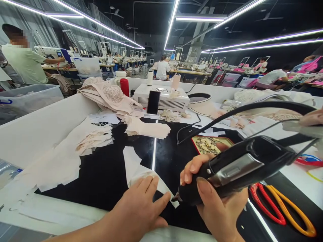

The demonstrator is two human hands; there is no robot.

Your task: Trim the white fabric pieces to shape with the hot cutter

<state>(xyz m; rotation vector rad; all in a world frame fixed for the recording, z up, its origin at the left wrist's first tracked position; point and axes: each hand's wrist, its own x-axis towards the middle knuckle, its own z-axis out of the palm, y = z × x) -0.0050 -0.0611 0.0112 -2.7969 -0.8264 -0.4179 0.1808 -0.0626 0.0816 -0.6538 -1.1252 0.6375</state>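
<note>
In the head view, my right hand (217, 205) is wrapped round a black corded handheld power tool (234, 168) with a small metal tip. The tip points down and left and touches or nearly touches the narrow end of a pale fabric piece (132, 159); I cannot tell which. My left hand (141, 205) lies flat on that piece, fingers spread, covering part of it. Beneath both is a shiny black work surface (103, 174). Beyond the tool a tray (195, 143) of peanuts or similar shells is partly hidden. Red-and-orange-handled scissors (287, 208) lie right of my right hand.
Layered beige fabric pieces (60, 158) spread along the left, with another stack (147, 127) ahead. Beige bra parts (108, 94) are heaped at back left. A phone (153, 102) leans on a white vented box (164, 97). The tool's thick cable (252, 109) arches at right. Other people work farther off.
</note>
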